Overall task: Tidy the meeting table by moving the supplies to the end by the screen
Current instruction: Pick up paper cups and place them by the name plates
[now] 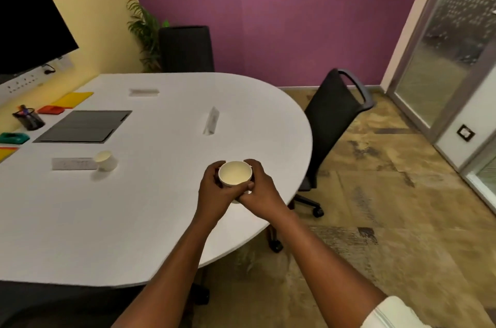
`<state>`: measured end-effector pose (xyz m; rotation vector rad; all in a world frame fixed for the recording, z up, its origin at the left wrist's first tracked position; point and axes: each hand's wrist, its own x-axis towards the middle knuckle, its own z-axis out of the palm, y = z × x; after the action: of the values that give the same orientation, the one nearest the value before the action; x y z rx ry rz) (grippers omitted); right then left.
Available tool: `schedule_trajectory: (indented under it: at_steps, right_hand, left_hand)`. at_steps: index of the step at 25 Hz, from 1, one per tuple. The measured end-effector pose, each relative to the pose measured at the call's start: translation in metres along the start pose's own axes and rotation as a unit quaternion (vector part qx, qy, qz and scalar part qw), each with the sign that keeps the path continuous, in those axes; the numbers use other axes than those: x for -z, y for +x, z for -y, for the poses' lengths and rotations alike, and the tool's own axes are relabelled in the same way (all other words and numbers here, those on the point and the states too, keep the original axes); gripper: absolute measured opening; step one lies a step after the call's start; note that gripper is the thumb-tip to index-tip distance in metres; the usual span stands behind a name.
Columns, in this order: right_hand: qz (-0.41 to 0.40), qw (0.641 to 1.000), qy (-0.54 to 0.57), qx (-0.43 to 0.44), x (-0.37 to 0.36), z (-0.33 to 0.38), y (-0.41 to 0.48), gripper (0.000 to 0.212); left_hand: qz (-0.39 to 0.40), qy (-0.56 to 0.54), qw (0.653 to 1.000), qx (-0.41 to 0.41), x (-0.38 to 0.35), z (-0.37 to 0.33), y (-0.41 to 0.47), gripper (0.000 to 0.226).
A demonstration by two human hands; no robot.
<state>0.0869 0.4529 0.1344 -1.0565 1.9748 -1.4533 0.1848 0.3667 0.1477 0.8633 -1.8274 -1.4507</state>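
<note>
A white paper cup [235, 172] is held above the white meeting table [150, 206], near its rounded right end. My left hand [214, 192] grips the cup from the left and my right hand [259, 188] grips it from the right. A second white paper cup [106, 160] lies tilted on the table to the left, beside a white name card [73, 164]. Two more name cards [144, 92] [212, 121] stand farther back. The black screen [29, 18] hangs on the wall at the far left end.
Near the screen sit a black pen holder [28, 118], a grey folder [84, 126], yellow [72, 99] and orange [51, 109] pads and a green tape dispenser [13, 137]. Black office chairs stand at the right [332, 123] and behind the table [186, 49]. A glass door [451, 40] is on the right.
</note>
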Motion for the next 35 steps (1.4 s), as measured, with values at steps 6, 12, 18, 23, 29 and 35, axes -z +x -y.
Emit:
schedule_trajectory:
  at_steps: [6,12,18,23,29,35]
  right_hand:
    - [-0.011,0.998,-0.036,0.046,0.153,-0.009,0.01,0.07]
    - [-0.037,0.995,-0.054,0.069,0.25,-0.033,0.04,0.075]
    - [-0.102,0.989,-0.058,0.087,0.33,-0.052,0.109,0.073]
    - [-0.155,0.982,-0.071,0.076,0.392,-0.061,0.178,0.069]
    - [-0.166,0.981,-0.074,0.066,0.447,-0.087,0.254,0.079]
    - [-0.136,0.983,-0.07,0.098,0.52,-0.124,0.327,0.079]
  left_hand:
    - [-0.022,-0.037,0.999,-0.033,-0.14,-0.061,0.004,0.067]
    - [-0.001,-0.024,0.997,-0.071,-0.237,-0.097,0.032,0.066]
    - [0.081,-0.034,0.991,-0.103,-0.317,-0.123,0.113,0.073]
    - [0.148,-0.054,0.983,-0.095,-0.381,-0.141,0.197,0.08]
    - [0.152,-0.074,0.98,-0.109,-0.447,-0.146,0.274,0.076]
    - [0.118,-0.094,0.983,-0.106,-0.527,-0.151,0.334,0.077]
